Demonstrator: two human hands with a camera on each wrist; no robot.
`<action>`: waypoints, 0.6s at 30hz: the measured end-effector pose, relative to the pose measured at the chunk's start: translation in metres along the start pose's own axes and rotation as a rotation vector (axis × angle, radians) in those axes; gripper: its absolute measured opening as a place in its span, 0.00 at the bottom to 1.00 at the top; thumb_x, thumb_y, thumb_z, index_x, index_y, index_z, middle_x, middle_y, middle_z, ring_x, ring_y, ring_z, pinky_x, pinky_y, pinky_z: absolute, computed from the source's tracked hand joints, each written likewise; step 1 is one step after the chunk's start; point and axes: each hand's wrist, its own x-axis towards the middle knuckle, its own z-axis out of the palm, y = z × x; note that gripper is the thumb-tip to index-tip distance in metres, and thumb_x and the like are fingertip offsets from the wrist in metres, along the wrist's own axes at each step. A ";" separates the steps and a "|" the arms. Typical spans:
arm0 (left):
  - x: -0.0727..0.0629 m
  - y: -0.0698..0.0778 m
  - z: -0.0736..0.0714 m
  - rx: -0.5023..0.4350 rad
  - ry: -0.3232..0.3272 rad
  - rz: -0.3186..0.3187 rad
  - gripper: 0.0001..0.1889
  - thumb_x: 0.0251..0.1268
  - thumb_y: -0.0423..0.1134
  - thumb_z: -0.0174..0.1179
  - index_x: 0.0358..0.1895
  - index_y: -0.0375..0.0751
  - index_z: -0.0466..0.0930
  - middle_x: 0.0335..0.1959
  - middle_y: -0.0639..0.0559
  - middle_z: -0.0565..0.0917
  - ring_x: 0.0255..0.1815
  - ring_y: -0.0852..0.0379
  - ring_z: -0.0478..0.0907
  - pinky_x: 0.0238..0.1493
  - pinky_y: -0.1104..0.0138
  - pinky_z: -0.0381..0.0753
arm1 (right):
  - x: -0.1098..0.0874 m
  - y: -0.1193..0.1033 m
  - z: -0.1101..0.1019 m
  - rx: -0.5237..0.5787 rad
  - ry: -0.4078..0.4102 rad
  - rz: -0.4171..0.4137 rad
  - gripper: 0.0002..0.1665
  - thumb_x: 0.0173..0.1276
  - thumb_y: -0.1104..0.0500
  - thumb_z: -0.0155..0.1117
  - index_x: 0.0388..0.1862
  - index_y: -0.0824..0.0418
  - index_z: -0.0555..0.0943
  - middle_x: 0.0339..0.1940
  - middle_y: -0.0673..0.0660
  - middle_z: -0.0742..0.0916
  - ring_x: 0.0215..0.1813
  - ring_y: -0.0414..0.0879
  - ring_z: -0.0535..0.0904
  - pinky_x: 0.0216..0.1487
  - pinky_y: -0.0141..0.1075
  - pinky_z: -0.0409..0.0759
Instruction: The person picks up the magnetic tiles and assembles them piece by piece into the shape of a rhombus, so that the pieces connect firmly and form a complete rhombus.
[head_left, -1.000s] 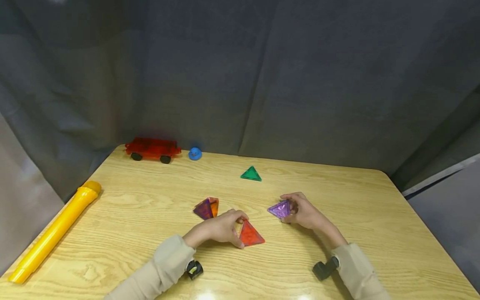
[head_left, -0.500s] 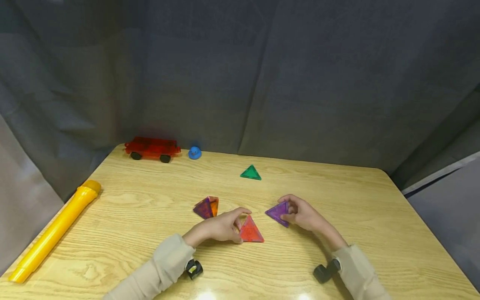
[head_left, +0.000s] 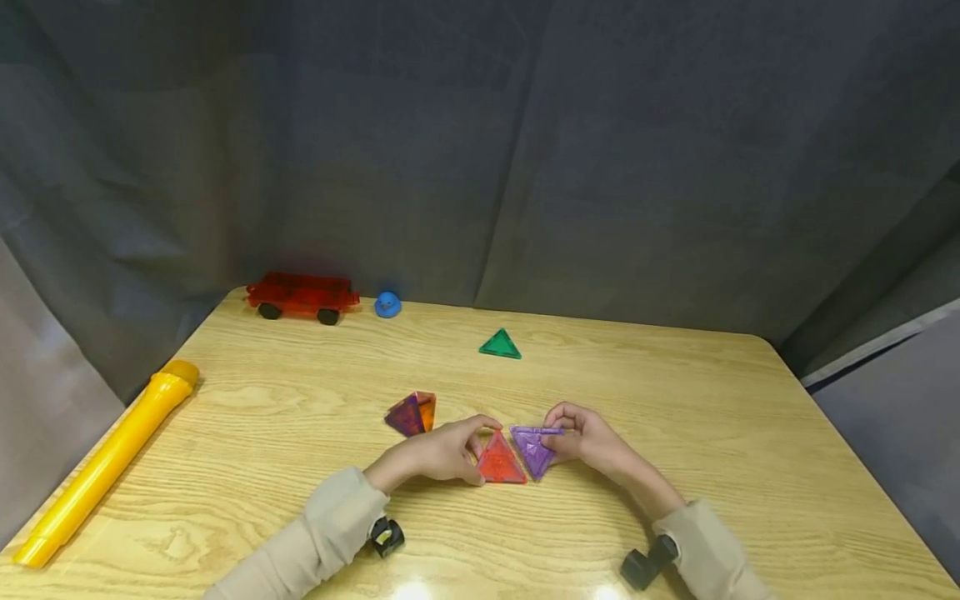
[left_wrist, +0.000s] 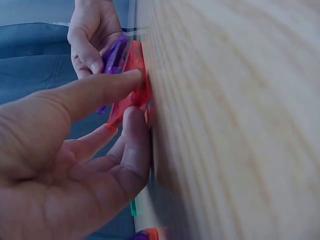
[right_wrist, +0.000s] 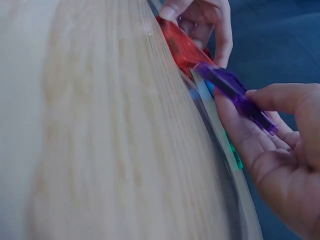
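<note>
My left hand (head_left: 448,452) pinches a red translucent triangular magnetic tile (head_left: 501,462) between thumb and fingers, just over the table. In the right hand (head_left: 588,437) is a purple translucent triangular magnetic tile (head_left: 534,451), pinched by thumb and fingers at its right side. One edge of the purple tile runs along the red tile's right edge, very close to it. From the right wrist view, the purple tile (right_wrist: 232,95) is tilted, and its end meets the corner of the red tile (right_wrist: 182,47).
Behind the left hand stands a small group of purple and orange triangular tiles (head_left: 412,414). A green triangular tile (head_left: 501,344) lies farther back. Along the far edge are a red wheeled car base (head_left: 302,297) and a blue toy duck (head_left: 387,305). A yellow toy microphone (head_left: 105,467) lies at left.
My right hand has moved left and turned the purple tile, bringing it beside the red one. The left hand has tilted the red tile slightly and stayed nearly in place.
</note>
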 end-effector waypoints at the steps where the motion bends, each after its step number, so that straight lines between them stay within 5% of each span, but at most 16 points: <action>1: 0.000 0.000 0.000 0.000 -0.001 -0.002 0.38 0.55 0.26 0.65 0.70 0.39 0.60 0.35 0.48 0.75 0.25 0.59 0.71 0.27 0.70 0.69 | 0.000 0.000 0.001 0.005 -0.002 0.000 0.13 0.65 0.68 0.60 0.43 0.72 0.68 0.36 0.58 0.81 0.36 0.47 0.83 0.38 0.42 0.84; 18: 0.002 -0.003 -0.001 -0.011 -0.001 -0.017 0.38 0.54 0.26 0.66 0.69 0.41 0.61 0.34 0.49 0.75 0.27 0.60 0.73 0.28 0.71 0.71 | 0.004 -0.005 0.009 -0.048 -0.037 0.005 0.14 0.66 0.67 0.60 0.45 0.75 0.69 0.37 0.60 0.81 0.38 0.47 0.83 0.40 0.39 0.84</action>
